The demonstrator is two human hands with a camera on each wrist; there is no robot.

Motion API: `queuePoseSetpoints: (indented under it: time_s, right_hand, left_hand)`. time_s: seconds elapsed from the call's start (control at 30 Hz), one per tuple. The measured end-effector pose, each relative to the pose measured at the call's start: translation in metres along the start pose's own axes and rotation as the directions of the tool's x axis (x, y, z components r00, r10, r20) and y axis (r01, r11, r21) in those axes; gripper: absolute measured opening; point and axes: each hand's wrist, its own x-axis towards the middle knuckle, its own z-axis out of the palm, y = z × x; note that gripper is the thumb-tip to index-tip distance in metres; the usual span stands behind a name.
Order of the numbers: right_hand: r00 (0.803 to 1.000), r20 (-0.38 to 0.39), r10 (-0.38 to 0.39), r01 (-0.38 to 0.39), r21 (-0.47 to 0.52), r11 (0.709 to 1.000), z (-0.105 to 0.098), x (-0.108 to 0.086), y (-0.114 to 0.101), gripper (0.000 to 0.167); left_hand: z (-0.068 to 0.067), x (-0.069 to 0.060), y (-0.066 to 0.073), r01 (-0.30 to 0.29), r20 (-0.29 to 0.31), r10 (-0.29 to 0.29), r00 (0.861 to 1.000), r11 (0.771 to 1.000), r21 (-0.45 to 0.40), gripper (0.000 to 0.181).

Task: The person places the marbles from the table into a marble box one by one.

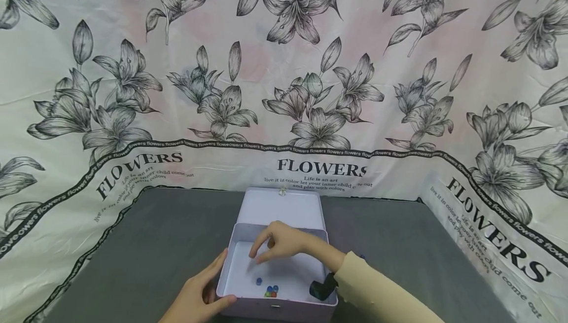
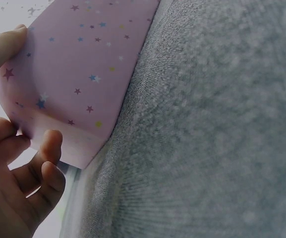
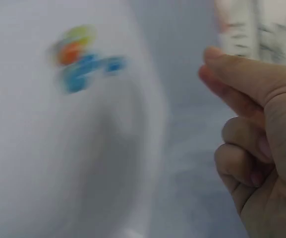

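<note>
A pale lilac box with an upright-tilted lid stands on the grey cloth; small stars are printed on its outside. My left hand grips its near left corner, thumb at the front and fingers along the left side. Over the box's inside hovers my right hand, thumb and forefinger stretched toward each other, the other fingers curled; I see nothing between the tips. Several small beads lie on the box floor: a lone blue bead and a cluster with a red bead. The right wrist view is blurred.
Grey cloth covers the table around the box. A white flower-printed curtain hangs behind and at both sides. Beyond the right sleeve a small dark blue thing shows, mostly hidden. A black wrist camera overhangs the box's right side.
</note>
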Motion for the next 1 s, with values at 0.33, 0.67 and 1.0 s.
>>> queuePoseSetpoints:
  time_s: [0.33,0.67,1.0]
  right_hand:
    - [0.958,-0.282,0.055,-0.012,0.153,0.988,-0.045,-0.055,-0.003,0.019]
    - [0.852,-0.483,0.203,-0.159,0.131,0.979,-0.062,-0.144,0.029,0.021]
    - [0.732,-0.57,0.374,-0.332,0.181,0.926,-0.054,-0.217,0.063,0.028]
  left_hand:
    - [0.001,0.001,0.001,0.027,0.007,-0.027,1.0,1.0,-0.011,0.092]
    - [0.0,0.001,-0.001,0.024,0.012,-0.024,1.0,1.0,0.001,0.093]
    - [0.0,0.001,0.0,0.006,0.0,-0.006,1.0,1.0,0.008,0.092]
